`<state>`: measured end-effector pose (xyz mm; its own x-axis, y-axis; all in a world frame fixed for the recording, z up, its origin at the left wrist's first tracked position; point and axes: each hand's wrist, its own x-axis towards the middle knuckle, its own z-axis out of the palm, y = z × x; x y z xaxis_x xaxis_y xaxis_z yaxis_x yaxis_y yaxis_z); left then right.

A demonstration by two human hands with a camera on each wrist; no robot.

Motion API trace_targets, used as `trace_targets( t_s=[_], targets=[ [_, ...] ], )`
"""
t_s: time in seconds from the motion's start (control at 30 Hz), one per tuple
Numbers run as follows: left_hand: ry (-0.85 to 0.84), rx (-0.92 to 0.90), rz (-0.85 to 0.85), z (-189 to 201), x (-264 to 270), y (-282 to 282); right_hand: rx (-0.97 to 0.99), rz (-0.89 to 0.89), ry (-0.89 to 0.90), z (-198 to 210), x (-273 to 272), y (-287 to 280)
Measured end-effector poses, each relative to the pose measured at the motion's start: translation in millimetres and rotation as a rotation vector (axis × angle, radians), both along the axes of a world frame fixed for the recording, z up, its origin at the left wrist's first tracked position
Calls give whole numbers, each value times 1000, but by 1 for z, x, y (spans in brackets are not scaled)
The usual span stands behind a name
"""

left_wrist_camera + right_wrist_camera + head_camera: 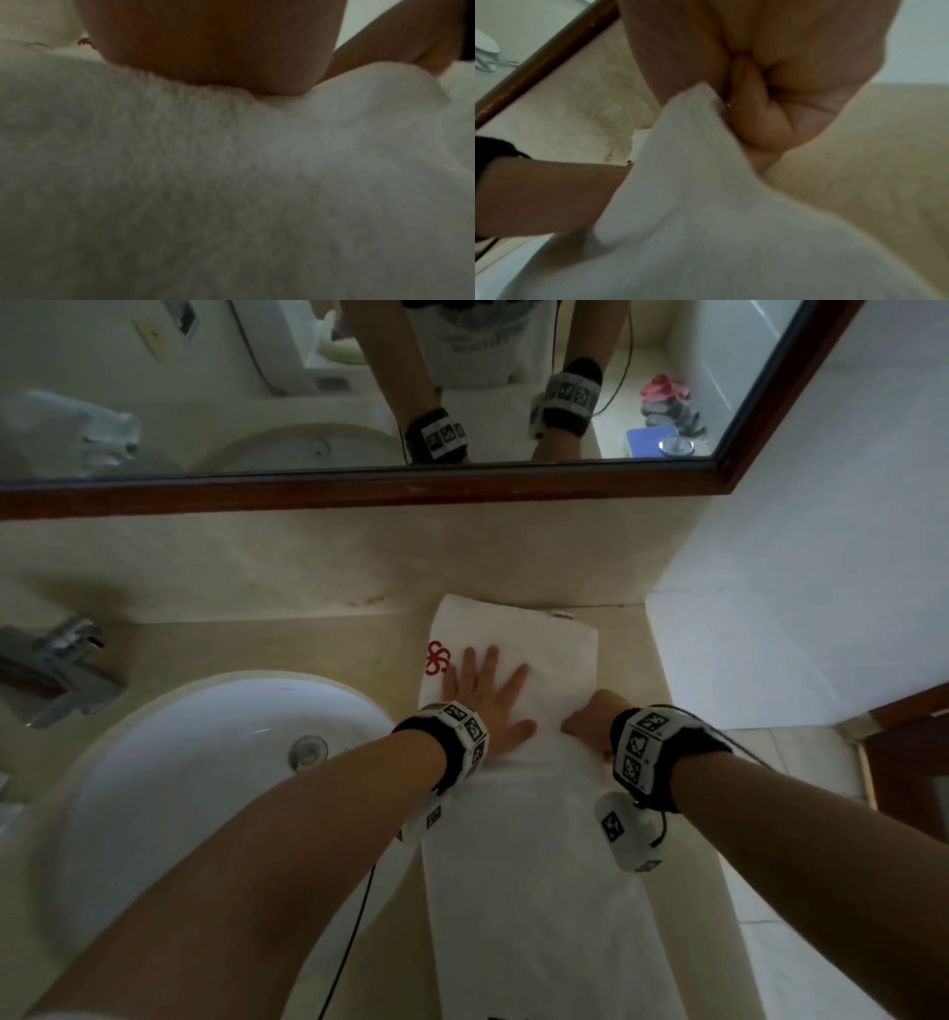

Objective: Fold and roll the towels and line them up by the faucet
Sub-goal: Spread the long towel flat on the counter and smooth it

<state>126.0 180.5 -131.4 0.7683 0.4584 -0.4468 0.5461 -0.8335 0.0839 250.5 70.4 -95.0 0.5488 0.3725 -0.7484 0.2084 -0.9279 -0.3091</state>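
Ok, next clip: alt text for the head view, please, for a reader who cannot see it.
A left hand presses flat on a long white towel laid on a beige counter, while the right hand pinches up a fold of it. A white sink and faucet sit to the left, below a mirror.

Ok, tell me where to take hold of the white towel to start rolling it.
Probably the far short edge of the white towel beside the red emblem, coming from the wall side. It lies flat there as a long strip toward the person, pinned by the left hand; the right hand already pinches a fold at its right edge.
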Motion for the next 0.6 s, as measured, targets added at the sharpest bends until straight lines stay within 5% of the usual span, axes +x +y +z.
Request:
trace_targets(
  t_s=[0.1, 0.27, 0.43, 0.6],
  targets=[
    [-14, -18, -54, 0, 7, -26, -132, 96, -56, 10, 11, -12],
    [-60, -47, 3, 4, 18, -43, -61, -37, -184, 21, 28, -22],
    [-323, 13, 120, 18, 25, -22, 119, -209, -211, 20, 42, -1],
    [-482, -158, 299, 25, 38, 31, 224, -246, -272, 17, 55, 24]
  ],
)
